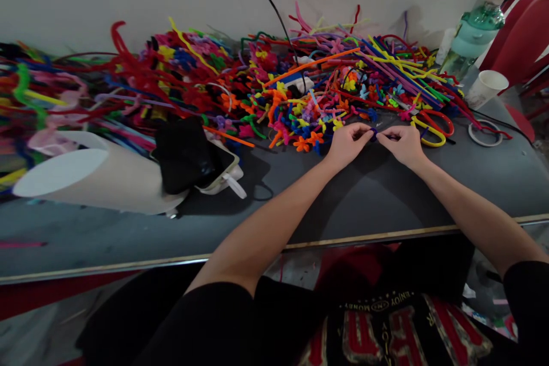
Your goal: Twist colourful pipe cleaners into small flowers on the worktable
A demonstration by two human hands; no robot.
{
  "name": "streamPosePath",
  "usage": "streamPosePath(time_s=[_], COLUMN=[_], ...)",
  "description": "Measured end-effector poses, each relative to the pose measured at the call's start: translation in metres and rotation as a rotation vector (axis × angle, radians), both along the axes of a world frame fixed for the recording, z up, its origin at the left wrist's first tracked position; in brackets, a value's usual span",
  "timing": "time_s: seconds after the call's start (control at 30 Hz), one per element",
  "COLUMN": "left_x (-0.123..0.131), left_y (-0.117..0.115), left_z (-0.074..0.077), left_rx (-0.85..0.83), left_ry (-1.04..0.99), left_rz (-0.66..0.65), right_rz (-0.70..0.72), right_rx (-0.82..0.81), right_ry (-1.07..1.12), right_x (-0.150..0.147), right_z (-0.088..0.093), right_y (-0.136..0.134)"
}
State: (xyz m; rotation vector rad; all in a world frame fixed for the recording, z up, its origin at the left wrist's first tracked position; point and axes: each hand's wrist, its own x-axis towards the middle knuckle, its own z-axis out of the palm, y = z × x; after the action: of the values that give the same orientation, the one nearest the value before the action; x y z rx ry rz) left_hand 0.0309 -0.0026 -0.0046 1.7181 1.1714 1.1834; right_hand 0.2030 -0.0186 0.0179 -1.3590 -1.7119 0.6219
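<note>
Your left hand [346,143] and right hand [403,143] meet over the dark table [386,194], fingertips pinched from either side on a small purple pipe cleaner [374,134] held between them, just above the table surface; both hands are closed on it, thumbs and forefingers doing the gripping; how far it is bent you cannot tell, it is mostly hidden by your fingers; judged by its look it is very light, fuzzy and easy to grip, with a core that should bend readily and hold its shape, so take it near the ends with fingertips and press gently; just beyond your fingers lies a heap of pipe cleaners [300,86] in many colours, with small finished flower shapes [309,126] at its near edge; beyond your right hand sit yellow and red loops [433,126], a white ring [484,132], a paper cup [486,88] and a green bottle [474,34]; well off past your left hand lie a white cone [98,180] and a black cloth [184,154]
</note>
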Motion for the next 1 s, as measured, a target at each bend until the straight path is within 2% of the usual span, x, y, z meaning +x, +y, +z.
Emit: streamPosePath(time_s=[0.23,0.5,0.63,0.7,0.87,1.0], left_x=[-0.001,-0.0008,0.0007,0.0015,0.002,0.002], left_y=[-0.0018,-0.0067,-0.0073,-0.007,-0.0049,-0.0035], left_z=[0.0049,0.0062,0.0055,0.0056,0.0077,0.0071], left_rx=[0.016,0.065,0.01,-0.014,-0.033,-0.03], left_ry=[0.092,0.047,0.032,0.018,-0.01,-0.02], left_rz=[-0.039,0.055,0.104,0.107,0.043,0.05], right_rz=[0.002,0.074,0.118,0.075,-0.14,-0.144], right_rx=[0.067,0.058,-0.012,-0.011,0.066,0.053], right_ry=[-0.022,-0.051,-0.025,-0.015,-0.055,-0.032], right_x=[0.0007,0.0022,0.0029,0.0026,0.0042,0.0054], right_z=[0.0022,-0.0018,-0.0048,-0.0043,-0.0012,-0.0003], right_y=[-0.0046,-0.0024,-0.0001,0.0006,0.0033,0.0039])
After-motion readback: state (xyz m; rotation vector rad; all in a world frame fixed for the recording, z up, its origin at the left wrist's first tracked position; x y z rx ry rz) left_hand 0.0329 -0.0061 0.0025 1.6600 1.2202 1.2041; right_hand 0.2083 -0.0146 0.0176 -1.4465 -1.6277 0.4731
